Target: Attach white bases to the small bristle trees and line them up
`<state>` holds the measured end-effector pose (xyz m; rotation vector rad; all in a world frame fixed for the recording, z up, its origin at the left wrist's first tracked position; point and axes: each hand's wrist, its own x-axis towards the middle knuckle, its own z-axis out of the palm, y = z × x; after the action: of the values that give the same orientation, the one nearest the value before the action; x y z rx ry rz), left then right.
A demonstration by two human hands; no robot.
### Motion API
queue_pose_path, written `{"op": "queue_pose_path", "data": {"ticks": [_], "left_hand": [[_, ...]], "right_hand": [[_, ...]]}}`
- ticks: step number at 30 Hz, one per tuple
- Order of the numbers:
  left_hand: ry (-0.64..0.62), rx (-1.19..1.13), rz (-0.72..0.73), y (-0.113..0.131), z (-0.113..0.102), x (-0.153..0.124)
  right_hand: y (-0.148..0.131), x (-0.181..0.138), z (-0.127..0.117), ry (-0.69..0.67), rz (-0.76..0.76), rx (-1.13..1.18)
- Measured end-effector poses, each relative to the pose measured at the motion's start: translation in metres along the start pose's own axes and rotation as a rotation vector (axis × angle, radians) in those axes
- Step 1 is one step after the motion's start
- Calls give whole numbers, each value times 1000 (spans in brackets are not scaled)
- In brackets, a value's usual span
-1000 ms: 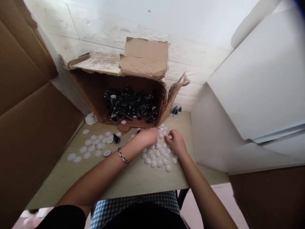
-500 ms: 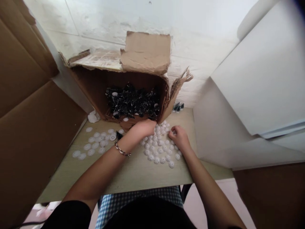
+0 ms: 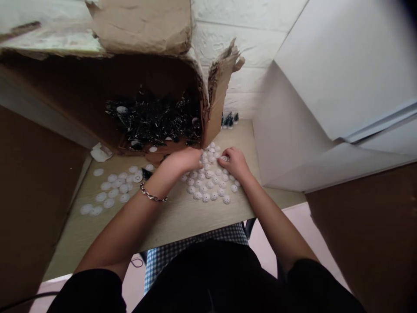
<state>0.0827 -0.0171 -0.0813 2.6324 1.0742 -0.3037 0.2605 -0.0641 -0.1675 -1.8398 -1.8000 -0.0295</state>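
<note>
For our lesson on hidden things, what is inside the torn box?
The torn box holds a heap of dark little trees and some white discs. What lies beneath the heap is covered.

The view has swung to the right and leaned in: the cardboard box [image 3: 143,30] now looms larger at upper left, its top flap cut off by the frame. The left hand [image 3: 186,160] has drawn back from the right hand [image 3: 236,164] since a second ago, leaving a wider gap between their fingertips over the white discs [image 3: 210,185]. The left forearm [image 3: 151,206] now partly covers the small tree [image 3: 146,174] — earlier clear of it — and hides the dark-rimmed disc. The right sleeve [image 3: 309,278] has come fully into sight.
</note>
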Motion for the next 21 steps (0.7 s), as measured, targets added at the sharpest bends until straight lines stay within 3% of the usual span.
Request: {"op": "queue_pose_path", "data": {"ticks": [7, 17, 21], "left_hand": [[48, 19, -66, 1, 4, 2], [314, -328, 314, 11, 11, 12], [402, -566, 249, 6, 21, 25]], "right_hand": [[5, 3, 4, 57, -24, 31], [2, 1, -3, 150, 41, 162], [3, 0, -5, 160, 68, 176]]}}
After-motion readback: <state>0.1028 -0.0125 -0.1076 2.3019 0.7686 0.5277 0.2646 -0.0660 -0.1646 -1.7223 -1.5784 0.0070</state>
